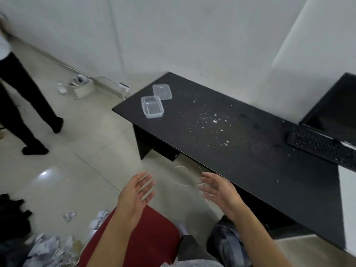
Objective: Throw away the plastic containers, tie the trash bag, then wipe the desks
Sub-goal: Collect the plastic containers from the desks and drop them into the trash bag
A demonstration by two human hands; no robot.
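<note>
Two clear plastic containers sit at the far left end of a black desk point(250, 151): an upright tub point(152, 107) and, touching its far corner, a second one or a lid point(162, 91). White crumbs point(213, 122) are scattered over the desk's middle. My left hand point(137, 191) and my right hand point(217, 189) hover in front of the desk's near edge, palms facing each other, fingers straight, holding nothing. Crumpled paper trash point(48, 249) is piled at the bottom left; whether it lies in a bag I cannot tell.
A black keyboard point(319, 147) and monitor point(335, 105) stand at the desk's right end. Another person's dark trouser legs point(27, 105) stand at the left. A power strip and cables point(107, 83) lie along the wall. A red seat point(146, 237) is below my arms.
</note>
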